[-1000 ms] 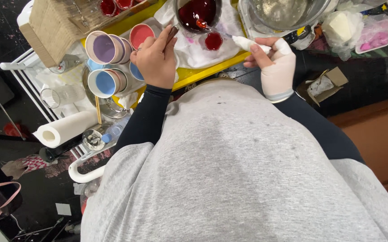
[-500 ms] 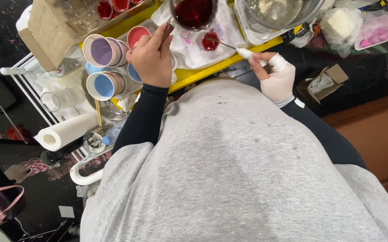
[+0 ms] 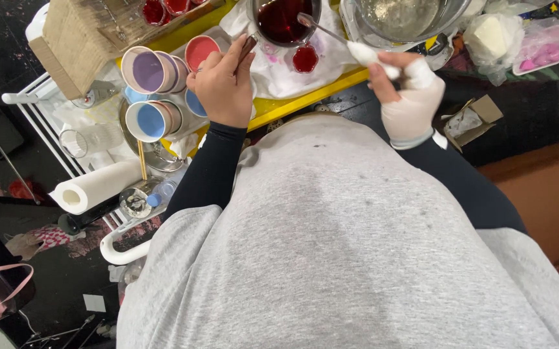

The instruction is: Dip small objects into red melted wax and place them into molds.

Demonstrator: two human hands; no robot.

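My left hand [image 3: 224,84] rests at the near edge of a yellow table [image 3: 299,103] and pinches the thin handle of a metal pot [image 3: 287,19] filled with dark red liquid. My right hand [image 3: 408,90], in a white glove, grips a long metal spoon [image 3: 331,32] by its cloth-wrapped handle; the spoon's bowl dips into the red liquid in the pot. A small round mould of red liquid [image 3: 305,58] sits on a stained white cloth [image 3: 279,71] just below the pot.
Stacked cups with lilac, blue and pink fillings [image 3: 153,90] lie left of my left hand. A large metal bowl [image 3: 408,16] stands at the right, near a pink tray [image 3: 541,52]. A paper towel roll [image 3: 92,187] and a white rack [image 3: 47,123] sit at the left.
My right hand has lifted from the table edge and swung the spoon up into the red pot. My left hand has stayed on the pot's handle.
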